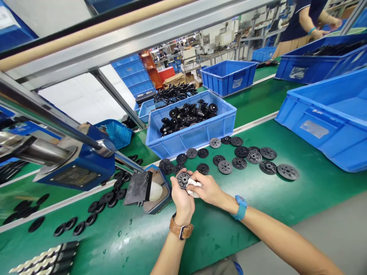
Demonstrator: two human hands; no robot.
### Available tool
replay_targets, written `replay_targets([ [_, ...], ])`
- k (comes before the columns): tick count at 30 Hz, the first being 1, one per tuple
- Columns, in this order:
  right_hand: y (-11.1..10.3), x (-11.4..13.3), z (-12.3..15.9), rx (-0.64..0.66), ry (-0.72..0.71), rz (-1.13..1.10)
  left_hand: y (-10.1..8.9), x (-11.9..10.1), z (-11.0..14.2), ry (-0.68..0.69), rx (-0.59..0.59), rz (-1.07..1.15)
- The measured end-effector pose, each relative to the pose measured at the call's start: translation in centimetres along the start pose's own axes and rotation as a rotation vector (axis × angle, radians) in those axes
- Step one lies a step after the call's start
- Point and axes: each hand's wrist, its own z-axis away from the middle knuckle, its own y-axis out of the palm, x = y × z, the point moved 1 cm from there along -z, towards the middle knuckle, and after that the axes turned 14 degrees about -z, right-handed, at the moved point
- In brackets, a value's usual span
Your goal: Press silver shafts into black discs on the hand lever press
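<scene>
My left hand (181, 200), with a brown watch strap at the wrist, holds a round black ribbed disc (183, 179) with a hole in its centre. A crumpled white cloth (194, 187) is pinched in my right hand (208, 187) and touches the disc's right side. Part of the disc is covered by the fingers and the cloth. Beyond the hands, several similar discs (225, 167) lie scattered over the green tabletop (258, 198), some ribbed side up and others smooth side up.
A blue bin (189, 133) of black parts stands just behind the discs. To the left is a blue bench press (77, 168), with black rings (78, 228) around it. An open blue bin (327, 126) sits at right. A co-worker (304, 23) stands at the far right.
</scene>
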Motion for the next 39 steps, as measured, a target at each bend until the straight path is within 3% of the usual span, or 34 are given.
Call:
replay_targets([
  [6, -0.5, -0.3, -0.4, 0.030, -0.043, 0.077, -0.5, -0.4, -0.6, -0.131, 0.015, 0.009],
  [9, -1.7, -0.2, -1.1, -0.024, -0.056, 0.109, -1.1, -0.5, -1.4, -0.185, 0.011, 0.004],
  [11, -3.4, -0.1, -1.7, -0.126, -0.053, 0.120, -1.4, -0.5, -2.2, -0.133, 0.030, -0.088],
  [16, -9.7, 0.3, -3.2, -0.558, -0.053, 0.126, -1.5, -0.4, -5.3, 0.132, 0.103, -0.635],
  [22, -15.5, -0.1, -3.5, -0.948, -0.097, 0.119, 0.8, -0.2, -6.7, 0.366, 0.066, -0.920],
  [24, -16.3, -0.5, -3.5, -1.013, -0.106, 0.108, 2.4, 0.6, -5.8, 0.577, 0.194, -1.069],
  [27, -16.5, -1.1, -3.7, -1.047, -0.114, 0.090, 5.2, 2.7, -4.2, 0.907, 0.583, -1.296],
  [30, -16.3, -1.4, -3.8, -1.046, -0.126, 0.082, 7.5, 4.5, -3.5, 0.984, 0.872, -1.403],
  [33, -16.1, -1.3, -3.8, -1.050, -0.136, 0.072, 8.7, 5.2, -3.9, 0.982, 0.954, -1.431],
  [39, -16.2, -0.9, -3.7, -1.060, -0.160, 0.034, 8.5, 4.6, -4.3, 0.955, 0.925, -1.398],
])
